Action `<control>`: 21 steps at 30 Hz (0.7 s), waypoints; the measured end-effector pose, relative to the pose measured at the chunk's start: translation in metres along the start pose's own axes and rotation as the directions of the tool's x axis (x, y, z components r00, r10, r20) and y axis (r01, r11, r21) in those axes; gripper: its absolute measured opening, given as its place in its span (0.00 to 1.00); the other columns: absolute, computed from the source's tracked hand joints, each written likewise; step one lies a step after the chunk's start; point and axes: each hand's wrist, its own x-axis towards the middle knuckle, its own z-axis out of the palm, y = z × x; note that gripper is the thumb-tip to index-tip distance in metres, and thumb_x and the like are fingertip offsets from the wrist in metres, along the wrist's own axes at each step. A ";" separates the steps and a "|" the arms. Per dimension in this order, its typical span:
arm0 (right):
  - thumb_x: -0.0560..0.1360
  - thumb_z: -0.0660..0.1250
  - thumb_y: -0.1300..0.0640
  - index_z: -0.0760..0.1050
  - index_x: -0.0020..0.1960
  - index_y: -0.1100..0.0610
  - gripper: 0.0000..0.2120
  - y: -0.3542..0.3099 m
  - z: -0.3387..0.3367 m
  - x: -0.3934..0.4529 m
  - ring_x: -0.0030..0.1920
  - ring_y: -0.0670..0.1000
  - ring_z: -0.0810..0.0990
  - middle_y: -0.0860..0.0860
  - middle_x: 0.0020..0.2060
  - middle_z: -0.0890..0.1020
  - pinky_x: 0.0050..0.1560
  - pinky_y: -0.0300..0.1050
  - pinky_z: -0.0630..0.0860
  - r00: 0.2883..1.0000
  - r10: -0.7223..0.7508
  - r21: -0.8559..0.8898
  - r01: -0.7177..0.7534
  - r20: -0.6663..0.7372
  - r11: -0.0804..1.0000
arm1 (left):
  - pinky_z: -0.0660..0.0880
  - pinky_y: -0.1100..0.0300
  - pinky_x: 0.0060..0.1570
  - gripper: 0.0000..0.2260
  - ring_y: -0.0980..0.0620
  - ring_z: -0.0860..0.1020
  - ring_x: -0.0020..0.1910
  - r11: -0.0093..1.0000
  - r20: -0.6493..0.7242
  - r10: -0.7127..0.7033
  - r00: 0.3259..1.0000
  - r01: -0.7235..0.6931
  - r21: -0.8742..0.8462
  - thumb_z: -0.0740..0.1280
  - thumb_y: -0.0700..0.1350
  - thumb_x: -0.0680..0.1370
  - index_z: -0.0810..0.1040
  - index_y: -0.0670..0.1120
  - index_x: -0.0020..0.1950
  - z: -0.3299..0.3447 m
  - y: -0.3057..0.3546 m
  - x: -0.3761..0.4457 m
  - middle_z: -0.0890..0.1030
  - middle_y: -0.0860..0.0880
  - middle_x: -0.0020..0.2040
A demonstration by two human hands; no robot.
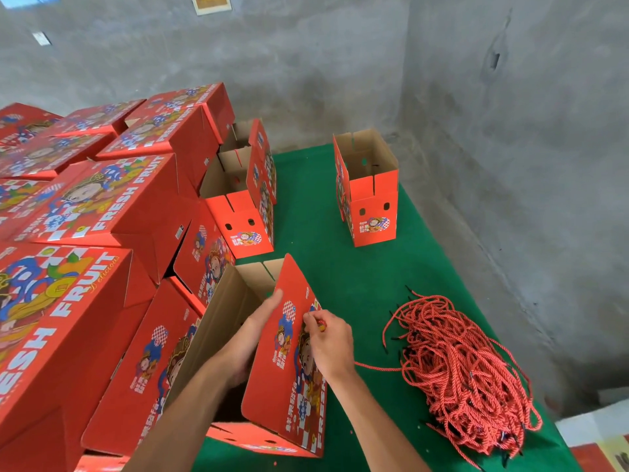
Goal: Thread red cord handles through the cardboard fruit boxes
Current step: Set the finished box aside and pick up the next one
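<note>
- Stacked boxes (102, 206): red printed fruit cartons, piled at far left.
- Open box (292, 376): on the green table (357, 274), nearest the person, top flaps up.
- Left hand (253, 332): reaches inside the open box, thumb over the panel edge; fingers hidden, grasp cannot be told.
- Right hand (328, 338): pinches a red cord (374, 367) against the panel's outer face.
- Standing box (369, 195): upright, farther back.
- Cord pile (463, 369): loose heap at right.
</note>
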 end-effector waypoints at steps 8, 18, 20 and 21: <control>0.86 0.58 0.50 0.80 0.48 0.53 0.16 0.007 -0.009 -0.001 0.46 0.53 0.80 0.49 0.44 0.80 0.47 0.52 0.76 0.999 -0.039 -0.393 0.032 -0.010 0.919 | 0.78 0.43 0.61 0.08 0.40 0.84 0.51 0.942 -0.169 0.141 0.975 -0.079 0.325 0.67 0.42 0.82 0.84 0.42 0.46 0.024 -0.020 0.027 0.85 0.38 0.51; 0.85 0.60 0.45 0.83 0.48 0.51 0.17 0.016 -0.019 0.002 0.42 0.50 0.83 0.47 0.42 0.84 0.45 0.51 0.81 0.996 0.071 -0.309 -0.051 0.052 0.950 | 0.79 0.47 0.58 0.07 0.39 0.82 0.55 0.888 -0.229 0.215 0.949 -0.092 0.451 0.64 0.42 0.83 0.79 0.41 0.50 0.036 -0.019 0.039 0.83 0.36 0.55; 0.83 0.60 0.39 0.79 0.38 0.53 0.24 0.014 -0.027 0.000 0.33 0.49 0.80 0.46 0.32 0.82 0.36 0.47 0.75 0.988 0.150 -0.326 -0.134 0.025 0.936 | 0.77 0.57 0.43 0.08 0.49 0.82 0.43 0.809 -0.294 0.256 0.921 -0.038 0.587 0.66 0.45 0.82 0.76 0.45 0.44 0.032 -0.017 0.037 0.83 0.44 0.46; 0.82 0.61 0.36 0.75 0.33 0.54 0.27 0.011 -0.033 -0.002 0.28 0.49 0.76 0.46 0.26 0.78 0.33 0.46 0.71 0.982 0.187 -0.292 -0.189 -0.033 0.938 | 0.75 0.59 0.40 0.10 0.52 0.81 0.41 0.786 -0.302 0.266 0.916 -0.025 0.617 0.66 0.47 0.82 0.75 0.45 0.43 0.029 -0.015 0.035 0.83 0.46 0.44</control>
